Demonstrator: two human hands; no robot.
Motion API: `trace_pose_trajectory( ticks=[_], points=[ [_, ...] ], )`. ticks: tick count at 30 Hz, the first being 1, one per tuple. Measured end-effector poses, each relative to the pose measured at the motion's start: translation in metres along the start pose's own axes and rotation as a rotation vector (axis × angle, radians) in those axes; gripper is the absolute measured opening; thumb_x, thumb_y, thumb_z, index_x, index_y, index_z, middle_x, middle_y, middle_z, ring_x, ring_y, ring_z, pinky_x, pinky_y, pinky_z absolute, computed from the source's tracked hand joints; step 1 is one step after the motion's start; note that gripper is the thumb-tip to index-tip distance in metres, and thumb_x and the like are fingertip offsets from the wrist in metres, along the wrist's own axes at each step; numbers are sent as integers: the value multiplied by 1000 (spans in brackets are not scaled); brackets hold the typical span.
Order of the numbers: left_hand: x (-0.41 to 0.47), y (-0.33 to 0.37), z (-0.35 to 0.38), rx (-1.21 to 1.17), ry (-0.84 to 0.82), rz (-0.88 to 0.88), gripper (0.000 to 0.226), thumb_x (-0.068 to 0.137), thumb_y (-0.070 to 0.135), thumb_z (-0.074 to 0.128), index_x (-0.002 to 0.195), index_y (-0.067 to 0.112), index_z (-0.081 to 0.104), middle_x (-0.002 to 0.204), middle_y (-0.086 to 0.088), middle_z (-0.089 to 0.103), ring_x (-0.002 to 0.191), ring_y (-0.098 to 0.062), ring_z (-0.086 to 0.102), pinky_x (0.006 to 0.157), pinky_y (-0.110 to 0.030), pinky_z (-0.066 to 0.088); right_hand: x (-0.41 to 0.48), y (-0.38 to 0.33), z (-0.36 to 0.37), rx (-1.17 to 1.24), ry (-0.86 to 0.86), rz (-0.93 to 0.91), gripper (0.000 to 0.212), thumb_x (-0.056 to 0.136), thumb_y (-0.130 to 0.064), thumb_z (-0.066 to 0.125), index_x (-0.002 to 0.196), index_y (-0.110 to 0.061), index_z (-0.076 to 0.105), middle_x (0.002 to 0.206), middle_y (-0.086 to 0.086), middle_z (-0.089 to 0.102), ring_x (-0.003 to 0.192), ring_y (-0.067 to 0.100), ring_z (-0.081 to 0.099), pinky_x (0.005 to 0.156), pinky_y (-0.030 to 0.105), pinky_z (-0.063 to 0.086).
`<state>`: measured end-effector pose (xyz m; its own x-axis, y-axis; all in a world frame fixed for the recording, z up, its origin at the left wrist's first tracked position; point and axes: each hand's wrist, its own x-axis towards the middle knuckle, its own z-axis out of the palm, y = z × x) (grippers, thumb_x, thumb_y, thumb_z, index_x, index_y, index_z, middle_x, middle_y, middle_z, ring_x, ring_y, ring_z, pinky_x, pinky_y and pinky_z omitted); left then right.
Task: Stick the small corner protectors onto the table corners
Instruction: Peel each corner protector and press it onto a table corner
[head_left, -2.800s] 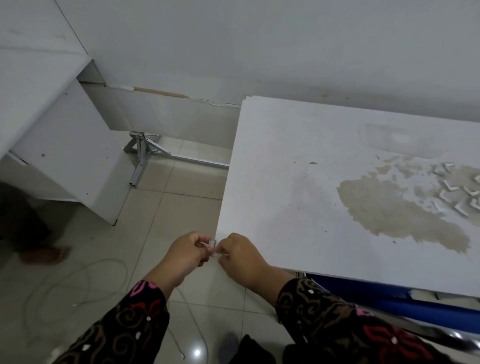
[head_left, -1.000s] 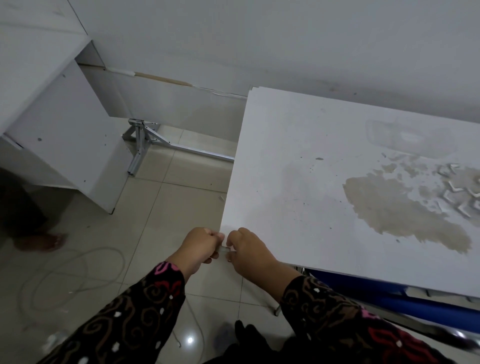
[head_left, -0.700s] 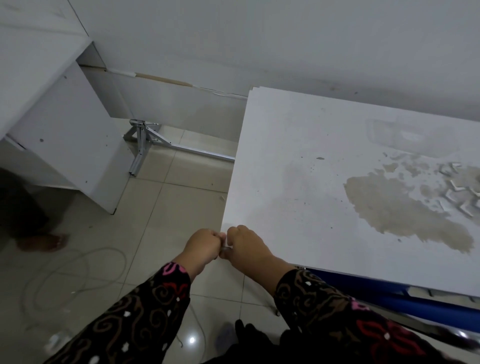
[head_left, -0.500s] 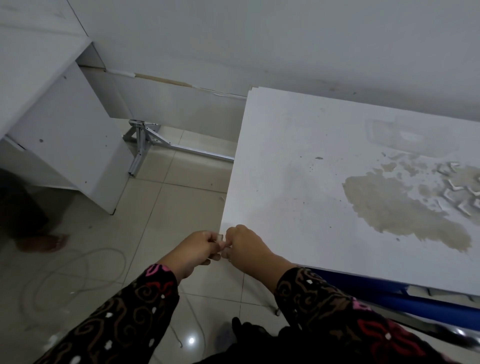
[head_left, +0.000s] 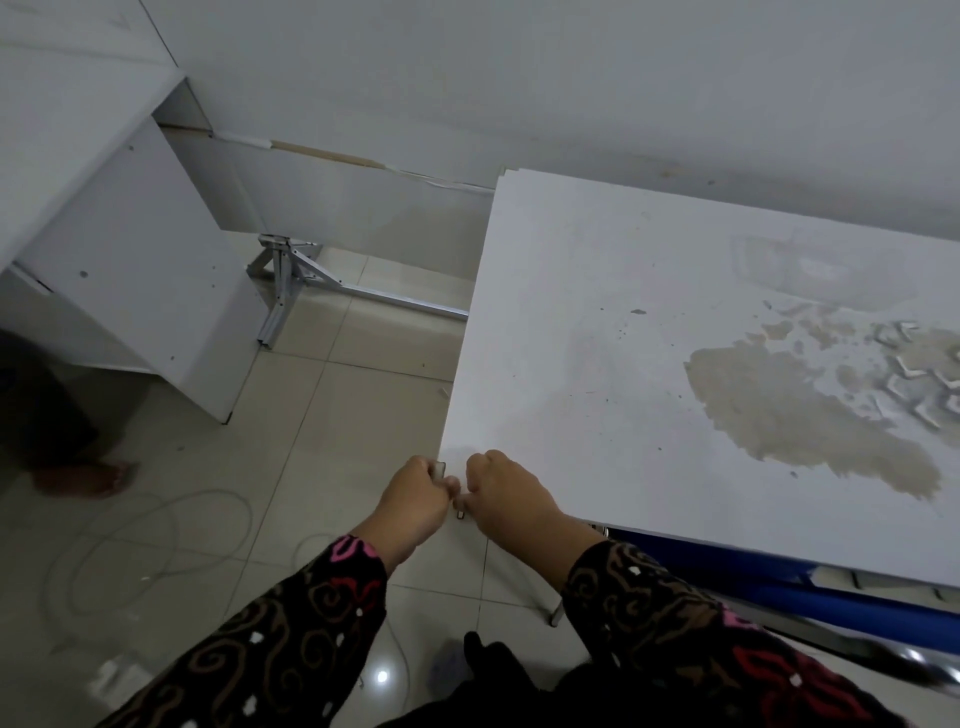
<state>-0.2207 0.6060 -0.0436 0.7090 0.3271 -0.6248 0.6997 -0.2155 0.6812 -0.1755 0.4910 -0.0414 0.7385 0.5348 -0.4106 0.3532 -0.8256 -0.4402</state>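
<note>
Though they touched before, left hand (head_left: 413, 501) and right hand (head_left: 511, 496) now sit slightly apart. Left pinches the clear corner protector (head_left: 440, 471) at the bench (head_left: 571, 364) corner; I cannot tell the right grip.

Small clear protector (head_left: 440, 471) at near-left corner of white stained table (head_left: 597, 338), pinched between left hand (head_left: 415, 501) and right hand (head_left: 506, 493), mostly hidden. White L-shaped spares (head_left: 919, 384) lie loose on tabletop, far right.

A plain white wall (head_left: 519, 78) rose behind pale glossy floor tiles (head_left: 337, 405). A white cabinet (head_left: 140, 270) stood at left, a silver metal frame (head_left: 280, 280) lay beside it, and a thin cable (head_left: 171, 525) looped across the floor near a ceiling-light glint (head_left: 382, 676).
</note>
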Motion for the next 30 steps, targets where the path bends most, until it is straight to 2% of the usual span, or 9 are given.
trace_pose_trajectory(
  ticks=[2,5,9,12,14,17,20,24,30],
  points=[
    [1,-4,-8,59,-50,36,15,93,22,54,104,13,52,93,-1,57,82,-14,54,66,-23,41,1,2,-2,8,-18,2,21,91,-29,57,97,-9,51,91,1,42,80,18,47,71,32,43],
    [2,-4,-13,62,-139,32,14,92,22,58,102,15,51,87,2,54,78,-10,51,61,-22,38,2,3,-1,-10,-25,-5,21,91,-29,57,94,-10,50,90,1,42,79,19,47,71,32,44],
    [-1,-3,-2,-29,-26,6,8,92,15,56,90,12,48,84,2,51,73,-8,46,59,-21,37,4,5,-2,6,-34,-1,21,90,-29,57,84,-15,43,89,1,43,77,19,46,69,32,42],
    [-5,-4,3,-69,42,-17,16,92,16,56,80,22,48,86,4,53,76,-8,48,64,-24,40,4,4,-3,14,-35,-1,22,89,-29,58,82,-16,43,88,0,43,77,20,46,67,32,39],
    [-6,-6,1,-85,30,-19,8,91,18,58,89,19,52,91,2,56,84,-12,52,72,-26,40,3,4,-4,15,-36,-4,22,89,-30,59,83,-17,43,89,0,44,77,19,46,67,31,39],
    [-5,-5,-14,-73,-96,7,13,91,20,61,101,13,57,94,-1,62,87,-14,55,68,-20,41,3,2,-9,24,-57,-11,24,89,-35,58,85,-16,44,90,0,45,77,18,46,64,28,36],
    [5,0,-27,-45,-139,-30,24,95,27,54,104,7,64,97,-4,67,83,-16,61,67,-23,43,7,-1,-11,-14,-83,11,29,90,-40,56,86,-14,44,88,3,46,76,19,47,64,29,37],
    [20,4,-26,-6,-67,-60,25,92,20,55,94,-1,67,94,-18,69,81,-25,63,90,-37,49,13,-5,-7,9,-86,81,33,90,-43,55,90,-11,50,88,2,46,80,20,50,68,31,41],
    [32,19,-22,165,-79,-215,8,80,8,56,73,5,60,72,-10,62,74,-23,58,68,-25,41,17,-12,-6,3,-85,140,40,87,-50,54,86,-11,47,80,0,47,76,20,50,62,30,40]
  ],
)
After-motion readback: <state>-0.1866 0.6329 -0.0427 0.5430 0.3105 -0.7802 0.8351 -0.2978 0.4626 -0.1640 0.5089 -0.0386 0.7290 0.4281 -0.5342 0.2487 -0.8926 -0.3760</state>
